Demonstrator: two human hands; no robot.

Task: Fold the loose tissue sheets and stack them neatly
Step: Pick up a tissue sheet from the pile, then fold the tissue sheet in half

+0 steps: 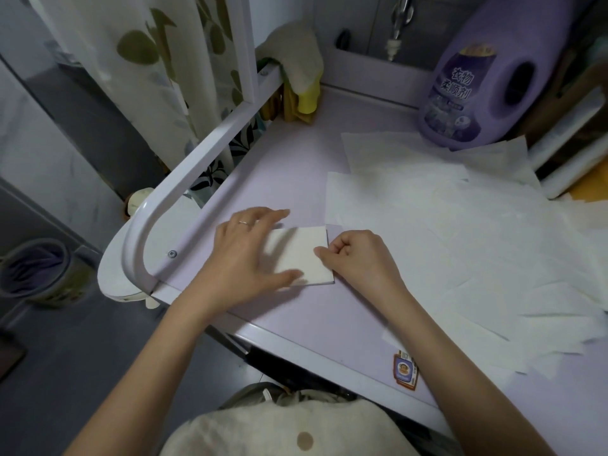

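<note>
A folded tissue lies as a small white square on the lilac surface; the left hand rests on its left half with fingers straight and spread apart, a thin ring on one finger; the right hand is at its right edge, fingers curled in, thumb and forefinger pinching that edge. Just right of the folded tissue and spreading well beyond it, loose tissue sheets lie flat and overlapping. Far behind the folded tissue and to its right stands a purple bottle with a handle hole; its label reads 衣物柔顺剂; the smaller print below is too blurred to read. In front of the folded tissue, towards the person, a sticker with a cartoon face sits near the surface's edge; its writing cannot be made out. Left of the folded tissue a white rail curves round the surface's corner.
</note>
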